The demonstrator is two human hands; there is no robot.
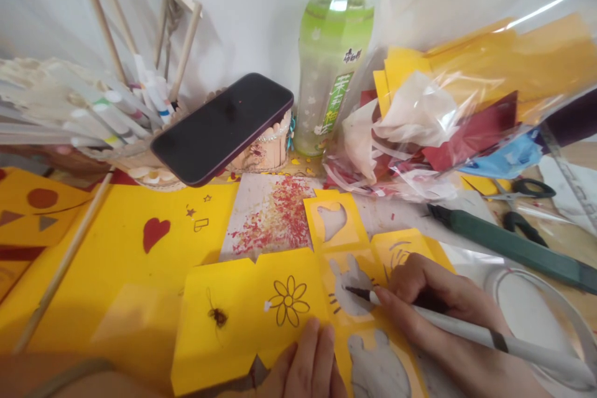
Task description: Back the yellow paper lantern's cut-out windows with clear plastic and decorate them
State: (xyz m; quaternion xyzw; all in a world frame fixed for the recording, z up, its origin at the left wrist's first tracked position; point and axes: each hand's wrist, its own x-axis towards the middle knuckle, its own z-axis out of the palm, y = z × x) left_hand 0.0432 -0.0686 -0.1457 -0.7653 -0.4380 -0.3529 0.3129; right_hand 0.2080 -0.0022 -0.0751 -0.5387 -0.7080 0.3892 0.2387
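In the head view my right hand (pixel 448 311) grips a white marker (pixel 461 325), its dark tip over a grey rabbit-head shape (pixel 353 289) in a yellow paper stencil (pixel 334 317). Short dark whisker strokes flank that shape. My left hand (pixel 308 360) lies with its fingers stretched out on the lower edge of a yellow paper piece (pixel 242 317), close to the stencil. A flower outline (pixel 289 301) and a dark insect-like figure (pixel 217 316) are on this piece. Another grey animal shape (pixel 379 365) appears nearer me, partly cut off by the frame.
Behind stand a basket of markers (pixel 121 118), a phone (pixel 224 127) propped at a slant, and a green drink bottle (pixel 333 68). Clear plastic wrap with paper scraps (pixel 448 118) fills the back right. A green cutter-like tool (pixel 517 249) and scissors (pixel 525 193) lie at right.
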